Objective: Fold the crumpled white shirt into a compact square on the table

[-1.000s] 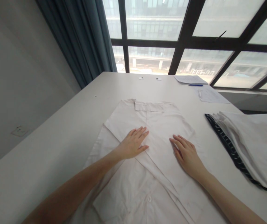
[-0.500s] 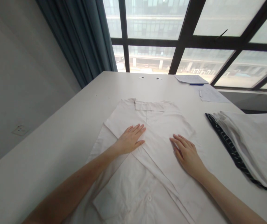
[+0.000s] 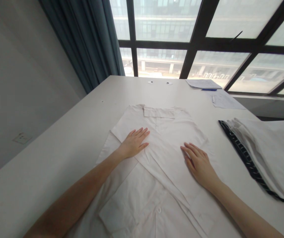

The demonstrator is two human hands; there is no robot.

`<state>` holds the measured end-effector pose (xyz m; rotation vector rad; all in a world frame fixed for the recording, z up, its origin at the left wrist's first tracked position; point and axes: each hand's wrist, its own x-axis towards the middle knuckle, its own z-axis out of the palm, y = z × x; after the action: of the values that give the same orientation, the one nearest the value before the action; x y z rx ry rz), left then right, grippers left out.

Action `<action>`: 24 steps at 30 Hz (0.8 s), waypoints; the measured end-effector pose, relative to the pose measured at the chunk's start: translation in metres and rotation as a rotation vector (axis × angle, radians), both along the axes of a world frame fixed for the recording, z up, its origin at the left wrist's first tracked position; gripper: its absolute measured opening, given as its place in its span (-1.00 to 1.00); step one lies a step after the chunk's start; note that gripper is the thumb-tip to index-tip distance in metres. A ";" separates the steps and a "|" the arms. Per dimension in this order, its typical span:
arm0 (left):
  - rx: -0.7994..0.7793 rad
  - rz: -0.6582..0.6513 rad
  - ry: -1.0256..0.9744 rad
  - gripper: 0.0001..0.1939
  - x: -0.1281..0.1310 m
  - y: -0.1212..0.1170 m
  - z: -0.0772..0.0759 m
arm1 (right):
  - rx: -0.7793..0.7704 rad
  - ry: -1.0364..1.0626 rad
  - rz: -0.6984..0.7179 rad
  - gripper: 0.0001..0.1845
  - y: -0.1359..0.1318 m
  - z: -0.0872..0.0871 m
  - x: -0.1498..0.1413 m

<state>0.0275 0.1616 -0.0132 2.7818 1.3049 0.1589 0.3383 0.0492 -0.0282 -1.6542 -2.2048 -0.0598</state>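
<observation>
Windows (image 3: 163, 21) glow from 12 to 2 o'clock past your white table (image 3: 79, 142), and there, dead centre, lies the white shirt (image 3: 169, 138), collar (image 3: 160, 113) at 12. What looks like a sleeve already slants across it, from 10 towards 5; creases are left to smooth, I'd judge, and the lower part shows spread, its end out of view past 6. Your left hand (image 3: 135, 143) lies flat at 10, fingers parted, gripping nothing; your right hand (image 3: 199, 165) rests at 3, loosely curled, empty, well apart from it. Further out at 3, white cloth (image 3: 271, 142) over black fabric (image 3: 239, 150); at 1, papers (image 3: 203, 84) and a blue pen (image 3: 209, 89).
</observation>
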 end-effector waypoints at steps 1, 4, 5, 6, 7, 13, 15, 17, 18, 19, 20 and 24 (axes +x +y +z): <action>0.015 0.019 0.001 -0.46 -0.001 0.001 0.001 | 0.000 0.002 0.000 -0.58 0.000 0.000 0.000; 0.090 -0.006 -0.031 -0.52 0.001 -0.003 0.006 | 0.000 -0.001 0.004 -0.59 0.000 0.000 0.000; 0.109 -0.065 -0.047 -0.54 0.003 -0.005 0.009 | -0.001 -0.004 0.005 -0.59 0.000 0.000 0.000; 0.117 -0.146 -0.063 -0.55 0.005 -0.009 0.011 | -0.001 -0.006 0.005 -0.59 0.000 0.001 -0.001; 0.111 -0.237 -0.075 -0.55 0.008 -0.012 0.013 | -0.002 -0.008 0.005 -0.59 0.000 0.001 -0.001; -0.022 -0.456 -0.080 -0.53 0.019 -0.026 0.010 | 0.002 -0.016 0.005 -0.59 0.001 0.000 0.000; -0.046 -0.434 -0.078 -0.51 0.018 -0.024 0.007 | 0.000 -0.012 0.005 -0.59 0.001 0.000 0.000; -0.055 -0.424 -0.077 -0.51 0.016 -0.021 0.007 | -0.004 -0.009 0.003 -0.59 0.001 0.000 0.000; -0.053 -0.422 -0.076 -0.51 0.014 -0.019 0.007 | -0.006 -0.007 0.002 -0.59 0.000 0.000 0.000; -0.049 -0.416 -0.074 -0.50 0.013 -0.018 0.007 | -0.009 -0.007 0.004 -0.58 0.000 0.000 0.000; -0.046 -0.407 -0.071 -0.50 0.011 -0.016 0.007 | -0.010 -0.008 0.005 -0.58 0.000 0.000 0.001; -0.053 -0.339 -0.039 -0.49 0.004 -0.009 0.006 | -0.002 -0.006 0.007 -0.58 0.001 -0.001 0.001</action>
<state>0.0317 0.1529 -0.0072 2.8835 0.7983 0.1548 0.3398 0.0498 -0.0287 -1.6492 -2.2155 -0.0604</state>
